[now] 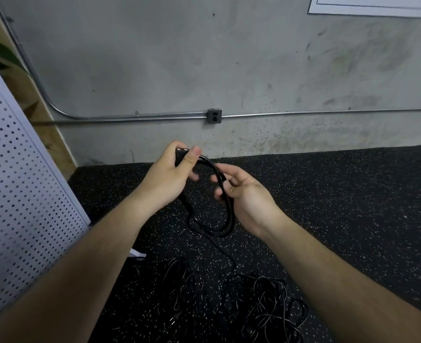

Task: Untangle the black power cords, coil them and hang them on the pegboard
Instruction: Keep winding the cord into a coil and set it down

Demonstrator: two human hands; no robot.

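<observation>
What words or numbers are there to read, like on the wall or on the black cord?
No word or number can be read anywhere here.
The white sheet on the wall: only plain lines, no text showing.
The outlet box: no label visible.
The black cord: no print visible; too dark to tell.

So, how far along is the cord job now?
Done: nothing shows on the visible part of the pegboard. In hand: the left hand grips the plug end and the right hand holds loops of one black power cord. To do: the tangled pile of cords on the floor, then hanging.
</observation>
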